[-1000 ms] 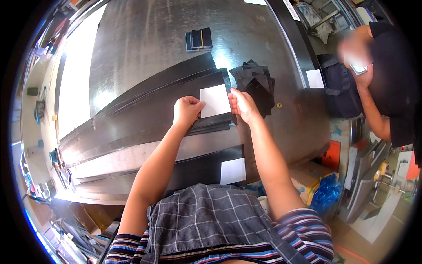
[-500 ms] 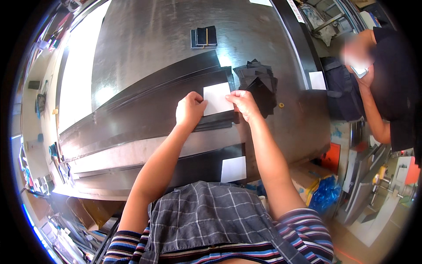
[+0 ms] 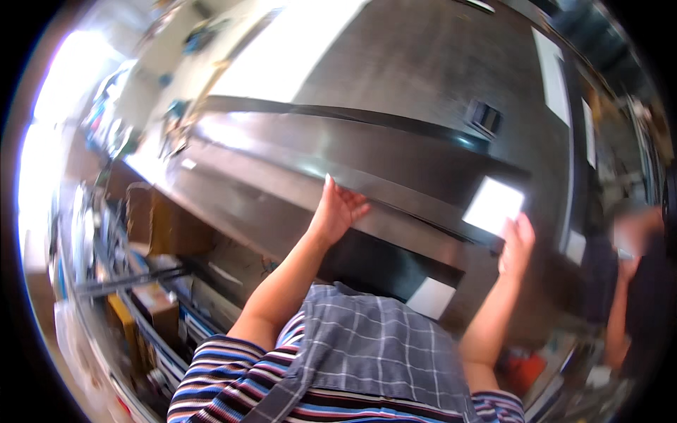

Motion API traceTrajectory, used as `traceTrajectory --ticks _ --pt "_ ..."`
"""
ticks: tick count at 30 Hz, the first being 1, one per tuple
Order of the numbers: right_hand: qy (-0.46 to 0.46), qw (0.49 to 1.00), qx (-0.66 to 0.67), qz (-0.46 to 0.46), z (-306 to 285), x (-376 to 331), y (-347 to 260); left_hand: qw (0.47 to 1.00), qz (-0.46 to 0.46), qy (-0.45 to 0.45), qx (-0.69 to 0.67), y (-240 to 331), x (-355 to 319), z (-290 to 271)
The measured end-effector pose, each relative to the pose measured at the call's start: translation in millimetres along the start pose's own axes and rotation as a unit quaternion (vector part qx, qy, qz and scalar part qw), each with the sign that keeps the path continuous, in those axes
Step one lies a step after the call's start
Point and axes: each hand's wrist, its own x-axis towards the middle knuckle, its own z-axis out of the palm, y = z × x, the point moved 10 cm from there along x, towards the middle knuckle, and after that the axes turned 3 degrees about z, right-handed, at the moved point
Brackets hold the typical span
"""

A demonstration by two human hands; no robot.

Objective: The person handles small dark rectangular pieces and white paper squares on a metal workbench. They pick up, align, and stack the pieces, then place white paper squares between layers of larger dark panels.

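Note:
My right hand is closed at the near right corner of a white square card, thumb on top. The card lies on the right end of a stack of long dark sheets. My left hand is off the card, at the near edge of that stack. Its fingers are apart, slightly curled, and hold nothing. Closer to my apron, a second white card rests on the end of another dark strip.
A small dark bundle lies on the metal table beyond the stack. A bright white sheet covers the far left. Cardboard boxes and a rack stand at the lower left. Another person is at the right.
My view has swung to the left. My left hand has let go of the white card and moved left along the stack, its fingers spreading. My right hand stays at the card.

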Motion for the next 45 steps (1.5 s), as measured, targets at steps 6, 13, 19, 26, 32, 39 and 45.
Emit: traceTrajectory --ticks 6,13,19,26,32,39,45 --pt "-0.033 0.989 -0.134 0.061 -8.9 29.7 136.0 0.971 0.062 0.228 0.028 90.6 4.1 -124.4" --pt "0.065 0.830 -0.524 -0.180 53.0 -45.8 56.1 0.776 0.294 0.356 0.430 196.1 -97.4 -179.7" --pt "-0.115 0.866 -0.451 -0.183 293.5 -147.1 45.7 0.774 0.274 0.523 0.228 266.9 -163.3 -308.2" --pt "-0.231 0.807 -0.481 -0.254 541.6 -130.5 78.7 0.930 0.064 0.322 0.167 252.9 -145.0 -255.3" --pt "-0.241 0.799 -0.513 -0.200 576.3 -128.7 97.9 0.966 0.021 0.255 0.035 240.2 -124.0 -248.5" --pt "-0.204 0.811 -0.485 -0.257 562.4 -142.5 79.1 0.958 0.008 0.275 0.081 257.9 -131.6 -257.6" --pt "0.130 0.816 -0.528 -0.196 288.9 -132.5 44.7 0.810 0.250 0.308 0.432 404.4 -106.8 -346.6"
